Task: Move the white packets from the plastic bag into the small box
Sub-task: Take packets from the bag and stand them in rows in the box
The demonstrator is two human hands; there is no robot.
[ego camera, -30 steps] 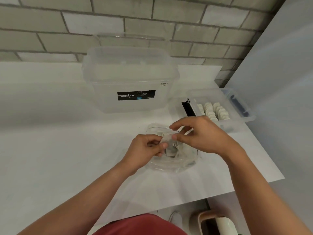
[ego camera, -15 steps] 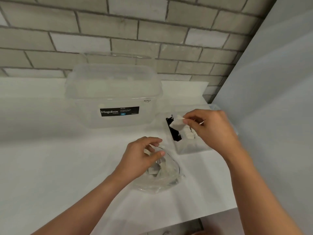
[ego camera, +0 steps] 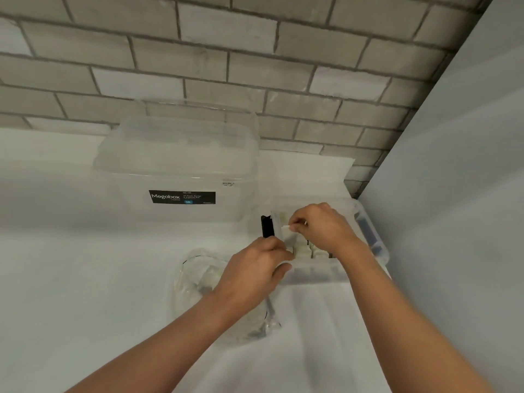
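1. Small box [ego camera: 314,272], clear plastic, qty 1: stands on the table [ego camera: 85,279] at the right, near the grey side panel [ego camera: 453,222].
2. White packets [ego camera: 302,252], loose stock: at least three tops show upright in a row inside the small box. The hands hide the rest, so the full count cannot be told.
3. White packet [ego camera: 287,234], qty 1: pinched between thumb and fingertips of the right hand [ego camera: 320,228], above the left part of the small box.
4. Left hand [ego camera: 255,268], qty 1: fingers curled over the box's near left corner, thumb on its front wall.
5. Plastic bag [ego camera: 195,276], clear, qty 1: lies on the table just left of the small box, partly under the left wrist. Its contents are too blurred to count.
6. Megabox container [ego camera: 175,171], large, clear, lidded, qty 1: stands behind the bag against the brick wall [ego camera: 255,66] and bears one black label.
7. Black part [ego camera: 266,226], qty 1: upright at the small box's left end.
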